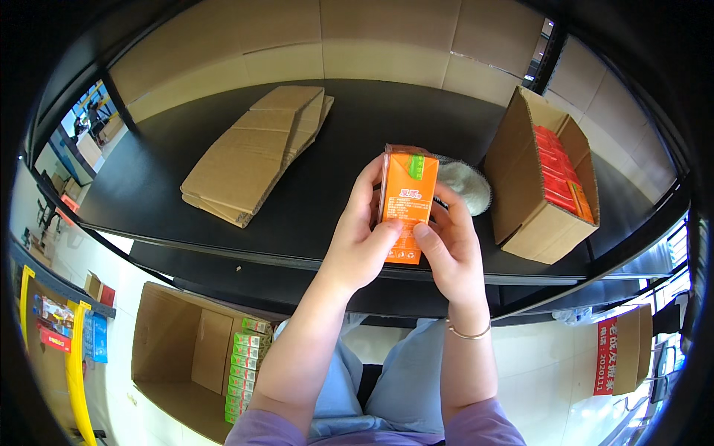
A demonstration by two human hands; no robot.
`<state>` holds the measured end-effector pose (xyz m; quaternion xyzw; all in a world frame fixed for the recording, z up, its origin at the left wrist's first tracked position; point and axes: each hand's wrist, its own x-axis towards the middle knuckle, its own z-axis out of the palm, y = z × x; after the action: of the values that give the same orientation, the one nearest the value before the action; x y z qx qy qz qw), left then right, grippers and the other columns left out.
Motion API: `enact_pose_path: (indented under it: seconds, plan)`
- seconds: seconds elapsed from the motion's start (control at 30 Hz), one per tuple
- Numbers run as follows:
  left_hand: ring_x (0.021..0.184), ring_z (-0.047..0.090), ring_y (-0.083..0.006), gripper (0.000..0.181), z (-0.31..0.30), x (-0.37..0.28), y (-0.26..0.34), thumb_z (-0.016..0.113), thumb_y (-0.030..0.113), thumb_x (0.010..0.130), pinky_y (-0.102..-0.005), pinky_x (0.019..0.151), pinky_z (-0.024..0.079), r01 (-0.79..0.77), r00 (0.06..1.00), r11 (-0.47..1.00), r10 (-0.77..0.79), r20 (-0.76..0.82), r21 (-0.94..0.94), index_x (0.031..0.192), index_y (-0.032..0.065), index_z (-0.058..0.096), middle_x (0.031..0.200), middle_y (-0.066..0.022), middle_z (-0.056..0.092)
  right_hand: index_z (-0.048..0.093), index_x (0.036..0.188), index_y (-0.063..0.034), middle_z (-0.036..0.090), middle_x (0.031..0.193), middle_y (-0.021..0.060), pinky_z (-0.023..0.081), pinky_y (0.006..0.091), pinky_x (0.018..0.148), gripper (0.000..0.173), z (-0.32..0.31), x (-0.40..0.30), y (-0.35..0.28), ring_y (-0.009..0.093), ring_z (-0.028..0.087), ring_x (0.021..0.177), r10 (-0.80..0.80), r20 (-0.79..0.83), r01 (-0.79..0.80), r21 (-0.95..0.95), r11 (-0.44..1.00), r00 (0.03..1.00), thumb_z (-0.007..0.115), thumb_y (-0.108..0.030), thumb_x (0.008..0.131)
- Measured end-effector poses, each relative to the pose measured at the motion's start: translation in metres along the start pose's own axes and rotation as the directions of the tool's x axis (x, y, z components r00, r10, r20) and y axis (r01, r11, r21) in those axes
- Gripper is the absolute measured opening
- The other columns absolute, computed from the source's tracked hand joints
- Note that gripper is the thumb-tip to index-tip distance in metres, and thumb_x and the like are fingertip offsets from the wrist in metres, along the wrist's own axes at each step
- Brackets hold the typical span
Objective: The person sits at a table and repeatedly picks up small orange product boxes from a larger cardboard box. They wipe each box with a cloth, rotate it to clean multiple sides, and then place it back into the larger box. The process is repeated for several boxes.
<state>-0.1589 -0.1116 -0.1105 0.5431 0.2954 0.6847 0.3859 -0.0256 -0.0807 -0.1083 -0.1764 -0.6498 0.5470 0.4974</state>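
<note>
An orange drink carton point(406, 217) with a green patch and printed text is held upright over the front part of a black shelf point(368, 117). My left hand point(365, 223) grips its left side, thumb on the front face. From the right, my right hand point(449, 240) holds it too, with the thumb on the front and the fingers around the edge. Clear plastic shows along the carton's left edge and top. Behind the right fingers lies a whitish cloth or pad point(466, 187), partly hidden.
A folded cardboard box point(240, 156) lies left on the shelf. At right stands an open cardboard box point(521, 206) with red and orange cartons point(558, 173). Below left, a large open box point(167, 345) holds several green-and-white cartons point(242, 368). A black shelf post point(549, 58) rises behind.
</note>
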Motion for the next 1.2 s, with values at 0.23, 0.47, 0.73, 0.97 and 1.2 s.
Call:
enact_pose_path:
  seconds: [0.23, 0.47, 0.73, 0.97, 1.2]
  plan:
    - [0.115, 0.041, -0.0197, 0.063, -0.0005, -0.0007, -0.002, 0.045, -0.001, 0.077, -0.0314, 0.098, 0.032, -0.04, 0.999, 0.997, 0.04, 0.001, 0.07, 0.135, 0.0013, 0.02, 0.126, -0.0127, 0.039, 0.037, 0.123, 0.0008, 0.041, 0.123, 0.0121, 0.041, 0.032, 0.092, 0.045, -0.0003, -0.0001, -0.0004, 0.021, 0.043, 0.118, -0.008, 0.007, 0.008, -0.007, 1.0, 1.0, 0.053, 0.001, 0.082]
    - [0.116, 0.041, -0.02, 0.062, 0.0012, -0.0012, -0.0003, 0.045, 0.0, 0.077, -0.0321, 0.098, 0.032, -0.048, 0.999, 0.993, 0.049, -0.008, 0.108, 0.134, 0.0009, 0.02, 0.127, -0.0131, 0.038, 0.037, 0.123, 0.0007, 0.041, 0.124, 0.0124, 0.04, 0.0323, 0.092, 0.045, -0.0011, 0.0003, 0.0009, 0.022, 0.043, 0.118, -0.013, 0.006, 0.013, -0.008, 1.0, 1.0, 0.054, 0.001, 0.081]
    - [0.118, 0.04, -0.0209, 0.062, 0.0013, -0.0015, -0.0028, 0.046, 0.0, 0.077, -0.0327, 0.099, 0.031, -0.06, 0.998, 0.993, 0.062, -0.012, 0.106, 0.134, 0.0008, 0.021, 0.128, -0.0138, 0.038, 0.037, 0.123, 0.0007, 0.04, 0.125, 0.0129, 0.04, 0.0332, 0.093, 0.046, -0.0007, -0.0001, 0.0011, 0.022, 0.043, 0.118, -0.013, -0.001, 0.013, -0.008, 1.0, 1.0, 0.054, 0.001, 0.081]
    - [0.117, 0.04, -0.0217, 0.062, 0.0005, -0.0018, -0.005, 0.047, 0.002, 0.077, -0.0332, 0.099, 0.031, -0.104, 0.994, 0.984, 0.106, -0.009, 0.144, 0.133, 0.0008, 0.021, 0.128, -0.0146, 0.038, 0.038, 0.123, 0.0018, 0.04, 0.126, 0.0134, 0.041, 0.0326, 0.093, 0.045, -0.0015, -0.0007, 0.003, 0.023, 0.042, 0.118, -0.048, 0.008, 0.048, -0.022, 0.999, 0.999, 0.053, 0.002, 0.081]
    - [0.108, 0.045, -0.0198, 0.064, 0.0023, -0.0021, -0.0054, 0.052, 0.002, 0.077, -0.0333, 0.093, 0.038, -0.097, 0.994, 0.984, 0.104, -0.038, 0.148, 0.133, 0.0022, 0.02, 0.126, -0.0137, 0.038, 0.037, 0.127, 0.0027, 0.038, 0.13, 0.0148, 0.038, 0.0318, 0.095, 0.045, -0.0034, -0.0002, 0.0064, 0.022, 0.041, 0.12, -0.087, 0.049, 0.089, -0.033, 0.995, 0.995, 0.049, 0.004, 0.084]
